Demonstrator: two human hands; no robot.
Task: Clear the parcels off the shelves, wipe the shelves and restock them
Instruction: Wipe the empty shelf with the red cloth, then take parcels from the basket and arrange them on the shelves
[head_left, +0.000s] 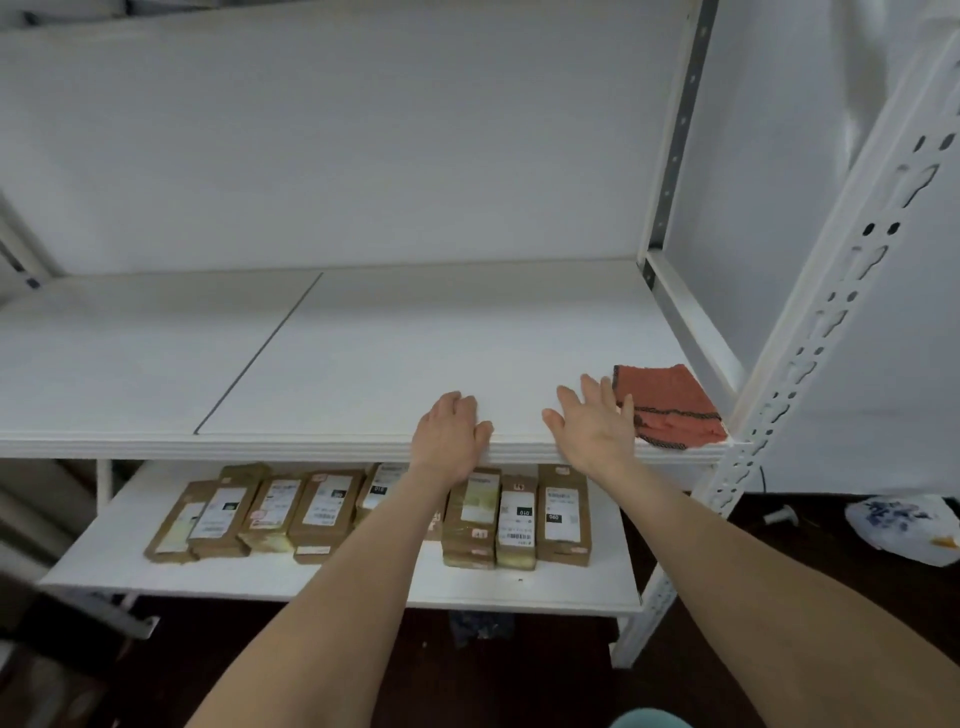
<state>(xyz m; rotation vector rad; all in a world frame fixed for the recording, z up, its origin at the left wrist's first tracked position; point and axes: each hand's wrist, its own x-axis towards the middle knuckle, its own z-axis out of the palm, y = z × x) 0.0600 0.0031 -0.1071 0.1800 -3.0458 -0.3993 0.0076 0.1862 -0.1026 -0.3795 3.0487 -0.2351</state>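
parcels (322, 512): we saw brown labelled boxes in a row on the lower shelf (104, 561), some stacked, partly hidden behind our forearms.
bag (904, 525): white with a blue pattern, it lay on the dark floor (831, 597) to the right of the rack.
left grip (449, 436): it rested on the front edge of the upper shelf (363, 353), fingers loosely bent, holding nothing.
right grip (597, 421): flat on the same edge, fingers spread, outer fingers touching the cloth.
cloth (670, 405): red with dark stitching, folded, it lay at the front right corner, just beside the post (810, 353).
back panel (337, 145): plain white behind the upper shelf.
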